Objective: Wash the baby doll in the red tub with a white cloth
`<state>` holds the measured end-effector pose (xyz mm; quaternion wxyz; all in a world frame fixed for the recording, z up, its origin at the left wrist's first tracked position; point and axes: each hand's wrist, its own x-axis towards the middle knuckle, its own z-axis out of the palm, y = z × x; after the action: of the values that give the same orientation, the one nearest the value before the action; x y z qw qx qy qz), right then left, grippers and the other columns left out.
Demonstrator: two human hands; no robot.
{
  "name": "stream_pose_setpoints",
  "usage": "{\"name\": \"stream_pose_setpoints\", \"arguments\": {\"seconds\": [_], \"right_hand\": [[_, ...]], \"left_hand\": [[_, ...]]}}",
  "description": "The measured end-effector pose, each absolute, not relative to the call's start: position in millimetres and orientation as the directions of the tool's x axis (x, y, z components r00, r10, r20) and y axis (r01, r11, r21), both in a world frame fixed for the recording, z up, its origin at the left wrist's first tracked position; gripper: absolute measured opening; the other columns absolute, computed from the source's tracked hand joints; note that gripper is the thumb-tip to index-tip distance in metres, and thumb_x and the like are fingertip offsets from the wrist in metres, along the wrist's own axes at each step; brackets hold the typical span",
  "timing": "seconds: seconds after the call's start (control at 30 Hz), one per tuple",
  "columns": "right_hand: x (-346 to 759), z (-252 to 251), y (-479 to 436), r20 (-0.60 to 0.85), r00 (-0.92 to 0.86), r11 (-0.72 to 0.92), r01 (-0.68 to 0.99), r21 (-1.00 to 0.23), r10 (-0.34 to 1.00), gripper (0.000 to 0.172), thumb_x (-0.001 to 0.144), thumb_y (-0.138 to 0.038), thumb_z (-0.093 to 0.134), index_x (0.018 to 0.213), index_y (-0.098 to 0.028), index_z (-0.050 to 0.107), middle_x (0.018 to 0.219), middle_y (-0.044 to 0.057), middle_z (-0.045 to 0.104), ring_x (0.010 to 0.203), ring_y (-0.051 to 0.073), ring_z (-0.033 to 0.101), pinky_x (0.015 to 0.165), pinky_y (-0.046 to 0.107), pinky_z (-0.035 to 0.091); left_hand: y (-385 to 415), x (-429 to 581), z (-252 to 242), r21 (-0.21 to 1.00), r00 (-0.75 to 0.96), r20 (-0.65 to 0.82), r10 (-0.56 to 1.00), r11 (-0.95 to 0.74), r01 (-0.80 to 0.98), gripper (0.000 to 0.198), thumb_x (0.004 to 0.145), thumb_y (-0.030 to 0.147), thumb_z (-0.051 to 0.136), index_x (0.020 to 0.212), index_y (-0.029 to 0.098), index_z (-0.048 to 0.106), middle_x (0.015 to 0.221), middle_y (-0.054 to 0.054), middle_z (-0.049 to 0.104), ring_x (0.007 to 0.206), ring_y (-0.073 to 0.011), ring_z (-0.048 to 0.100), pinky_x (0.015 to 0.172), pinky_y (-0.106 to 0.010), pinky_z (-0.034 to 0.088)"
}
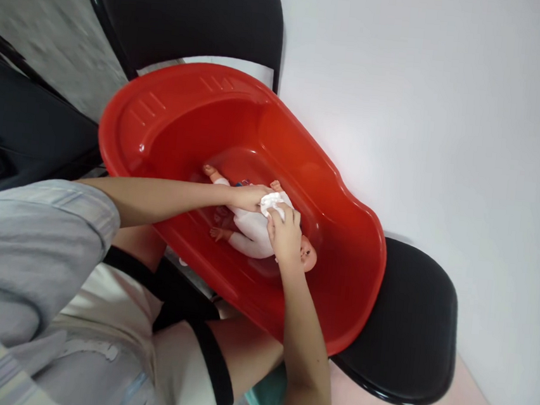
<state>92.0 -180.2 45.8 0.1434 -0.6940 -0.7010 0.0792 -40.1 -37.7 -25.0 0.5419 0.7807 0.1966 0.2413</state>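
A small baby doll (pixel 250 235) in a white suit lies in the bottom of a red plastic tub (pixel 182 118), its head toward the right and its feet toward the left. My left hand (pixel 247 197) reaches in from the left and is closed on a bunched white cloth (pixel 272 201) on the doll's body. My right hand (pixel 286 234) comes up from below, its fingers curled on the same cloth, and it covers part of the doll's chest and face.
The tub rests across two black chairs, one chair (pixel 187 16) behind it and another chair (pixel 410 330) at the lower right. A white wall (pixel 428 97) fills the right side. My knees and striped sleeves are at the lower left.
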Motion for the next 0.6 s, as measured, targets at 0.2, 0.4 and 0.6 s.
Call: {"name": "stream_pose_setpoints", "arguments": {"seconds": [0.2,0.4,0.6], "right_hand": [[76,54,-180,0.015,0.215,-0.209,0.960,-0.184,0.976,0.038,0.104,-0.032,0.053,0.139,-0.022,0.065,0.141,0.017,0.055,0.115,0.030,0.062,0.084,0.037,0.055],[74,67,-181,-0.081,0.381,-0.388,0.884,-0.260,0.921,0.045,0.107,-0.048,0.046,0.134,-0.014,0.058,0.119,0.018,0.067,0.093,0.029,0.070,0.077,0.035,0.050],[88,61,-180,-0.073,0.411,-0.376,0.728,-0.573,0.908,0.045,0.107,-0.054,0.038,0.124,-0.017,0.057,0.117,0.016,0.071,0.107,0.028,0.069,0.092,0.037,0.050]], "left_hand": [[-19,-36,-15,0.800,0.890,0.326,0.320,-0.595,-0.080,0.027,0.083,0.030,0.072,0.107,0.019,0.076,0.112,-0.007,0.074,0.115,-0.0280,0.065,0.111,-0.041,0.043],[-21,-41,-11,0.710,0.906,0.315,0.282,-0.703,-0.028,0.027,0.085,0.028,0.075,0.111,0.022,0.075,0.112,-0.005,0.074,0.115,-0.0253,0.064,0.110,-0.037,0.043],[-16,-40,-11,0.679,0.891,0.375,0.254,-0.731,-0.077,0.027,0.087,0.026,0.075,0.114,0.024,0.076,0.118,-0.006,0.075,0.116,-0.0264,0.066,0.108,-0.036,0.046]]}}
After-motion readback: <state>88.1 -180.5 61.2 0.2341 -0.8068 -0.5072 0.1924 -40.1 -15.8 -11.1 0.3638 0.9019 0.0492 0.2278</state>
